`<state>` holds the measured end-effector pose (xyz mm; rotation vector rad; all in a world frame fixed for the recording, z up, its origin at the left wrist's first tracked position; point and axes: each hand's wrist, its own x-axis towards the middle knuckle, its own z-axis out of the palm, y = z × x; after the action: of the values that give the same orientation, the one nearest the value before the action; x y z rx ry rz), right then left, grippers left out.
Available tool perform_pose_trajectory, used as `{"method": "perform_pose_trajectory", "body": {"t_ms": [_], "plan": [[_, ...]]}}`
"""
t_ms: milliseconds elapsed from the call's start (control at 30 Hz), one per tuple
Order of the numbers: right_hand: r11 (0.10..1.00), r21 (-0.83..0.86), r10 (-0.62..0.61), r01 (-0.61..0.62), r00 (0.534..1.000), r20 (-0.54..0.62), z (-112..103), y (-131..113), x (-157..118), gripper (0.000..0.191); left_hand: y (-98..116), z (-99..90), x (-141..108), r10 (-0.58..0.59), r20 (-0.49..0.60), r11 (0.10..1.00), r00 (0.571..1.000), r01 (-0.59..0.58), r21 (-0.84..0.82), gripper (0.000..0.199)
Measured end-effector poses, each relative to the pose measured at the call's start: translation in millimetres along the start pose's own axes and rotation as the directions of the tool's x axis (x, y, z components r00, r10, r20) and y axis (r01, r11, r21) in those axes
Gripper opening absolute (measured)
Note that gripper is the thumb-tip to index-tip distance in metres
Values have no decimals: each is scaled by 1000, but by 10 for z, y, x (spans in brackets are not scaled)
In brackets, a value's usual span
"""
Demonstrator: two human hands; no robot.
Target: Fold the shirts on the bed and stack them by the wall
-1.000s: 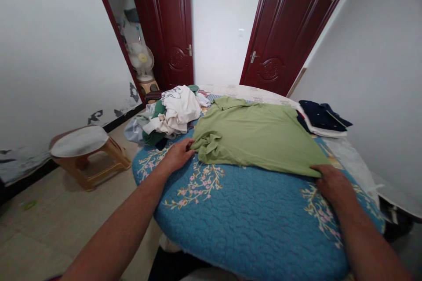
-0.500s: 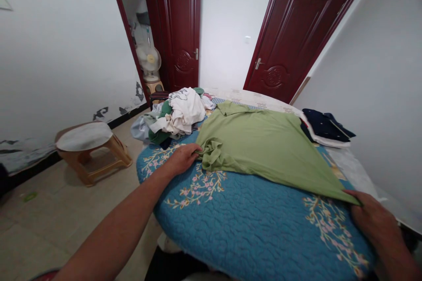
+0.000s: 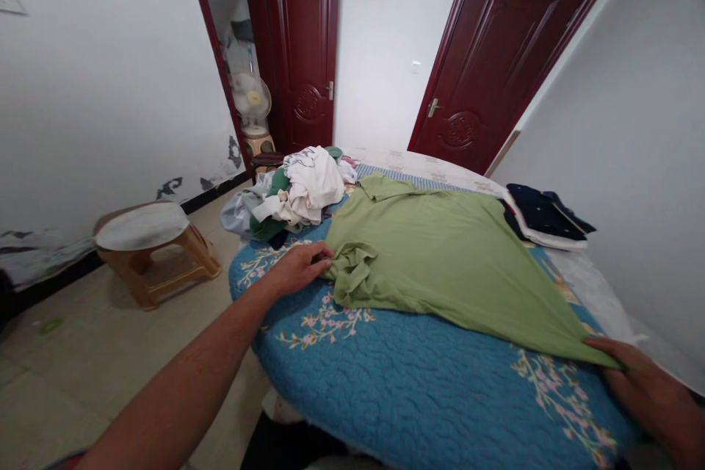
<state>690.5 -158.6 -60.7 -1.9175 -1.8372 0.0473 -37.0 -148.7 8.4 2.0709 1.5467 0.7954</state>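
Observation:
A green collared shirt [image 3: 440, 250] lies spread over the blue quilted cover [image 3: 418, 382], its collar toward the far side. My left hand [image 3: 302, 266] pinches the shirt's left edge, beside a bunched, crumpled part of the cloth. At the lower right, my right hand [image 3: 642, 382] grips a corner of the hem and holds it stretched out to a point. The cloth between both hands is mostly flat, with shallow creases. Some fingertips of the right hand are hidden by the fabric.
A heap of crumpled clothes [image 3: 308, 187] sits at the table's far left. Folded dark clothes [image 3: 543, 209] are stacked at the right. A brown plastic stool [image 3: 157, 253] stands on the floor at left, and a fan [image 3: 252, 97] is in the doorway.
My right hand has drawn the hem corner slightly right and toward me. The shirt's near edge has come closer to me. My left hand keeps its pinch, shifted slightly left.

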Motion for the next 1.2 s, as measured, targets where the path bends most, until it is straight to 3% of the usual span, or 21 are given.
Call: {"method": "perform_pose_trajectory", "body": {"t_ms": [133,300,500,567,667,733,867,1000,1100,1200], "plan": [[971,188,126,-145,986,109,-184,-123,48,32,-9,33,23,39,92,998,995,-35,-44,39],[967,217,82,-130,973,217,-309,-122,81,41,135,-9,184,27,199,1000,980,-25,-11,77],[973,203,66,-112,973,223,-294,-17,107,40,304,48,488,-36,223,999,974,33,20,87],[968,230,51,-102,975,217,-303,-41,113,41,284,101,527,-29,258,999,966,17,48,78],[955,279,39,-97,977,208,-339,-99,132,47,214,120,540,5,343,998,939,-24,50,43],[947,302,41,-105,977,211,-372,-129,151,48,170,65,529,33,371,999,928,-33,-8,31],[932,349,24,-98,977,212,-438,-165,197,40,101,-104,477,-34,246,996,969,53,-70,34],[910,397,52,-119,983,175,-472,-202,361,39,38,-184,531,-154,129,985,980,163,-62,34],[885,436,116,-165,984,137,-438,-251,642,39,50,-224,751,-193,-4,980,981,193,-43,36],[796,569,180,-206,978,101,-340,-333,1029,38,122,-295,1093,-199,-105,980,974,200,1,39]]}}
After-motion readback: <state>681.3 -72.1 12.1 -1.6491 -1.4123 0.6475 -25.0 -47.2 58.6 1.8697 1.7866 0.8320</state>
